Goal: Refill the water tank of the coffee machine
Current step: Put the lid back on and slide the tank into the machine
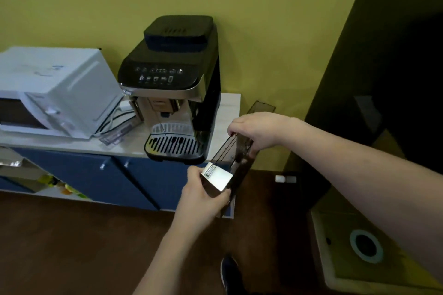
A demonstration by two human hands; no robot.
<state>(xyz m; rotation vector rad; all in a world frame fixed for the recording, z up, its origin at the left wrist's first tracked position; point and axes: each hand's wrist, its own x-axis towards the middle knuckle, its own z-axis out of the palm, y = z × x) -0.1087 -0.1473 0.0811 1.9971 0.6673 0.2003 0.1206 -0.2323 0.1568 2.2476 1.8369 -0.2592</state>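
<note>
A black coffee machine point(172, 84) stands on a pale countertop point(229, 112) against the yellow wall. Just in front of its right side I hold the dark, see-through water tank point(230, 153), tilted, with a silver front panel point(217, 178). My left hand point(203, 196) grips the tank's near end by the silver panel. My right hand point(256, 130) grips its far upper edge. The tank is out of the machine, clear of the counter's right corner. Whether it holds water cannot be told.
A white microwave point(52, 88) sits left of the machine, with cables and a clear plastic piece point(115, 135) between them. Blue cabinet doors point(115, 177) lie below the counter. A clear lid point(261, 108) leans by the wall. A cardboard box point(364, 244) stands at lower right.
</note>
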